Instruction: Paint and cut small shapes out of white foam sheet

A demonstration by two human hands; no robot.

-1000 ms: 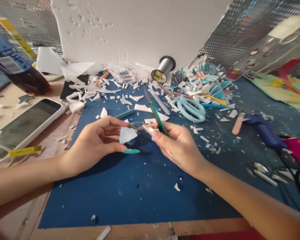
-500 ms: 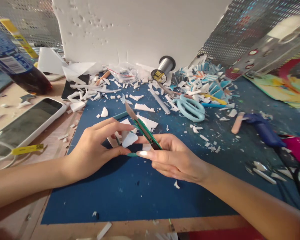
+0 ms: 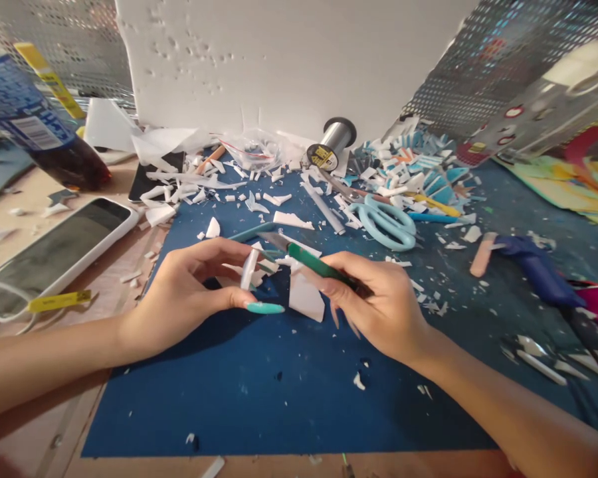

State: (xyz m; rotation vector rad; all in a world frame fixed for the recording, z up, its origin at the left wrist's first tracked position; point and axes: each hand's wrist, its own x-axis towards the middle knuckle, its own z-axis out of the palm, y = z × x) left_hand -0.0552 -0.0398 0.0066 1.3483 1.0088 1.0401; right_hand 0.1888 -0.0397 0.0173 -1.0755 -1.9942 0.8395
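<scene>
My left hand (image 3: 189, 292) pinches a small white foam piece (image 3: 250, 269) on edge between thumb and fingers, just above the blue cutting mat (image 3: 259, 392). My right hand (image 3: 379, 302) grips a green-handled craft knife (image 3: 313, 262), its blade pointing left toward the piece. A larger white foam scrap (image 3: 306, 297) lies on the mat below the knife, between the two hands.
Light blue scissors (image 3: 386, 224), a wire spool (image 3: 331, 143) and heaps of white and blue foam offcuts lie behind. A white phone (image 3: 54, 252) and a dark bottle (image 3: 34, 126) are at left, a blue glue gun (image 3: 533, 269) at right. A white foam board (image 3: 299, 60) stands at the back.
The knife has swung from steeply upright to nearly level, blade pointing left. The white piece in my left hand has turned on edge, and a larger scrap now lies on the mat.
</scene>
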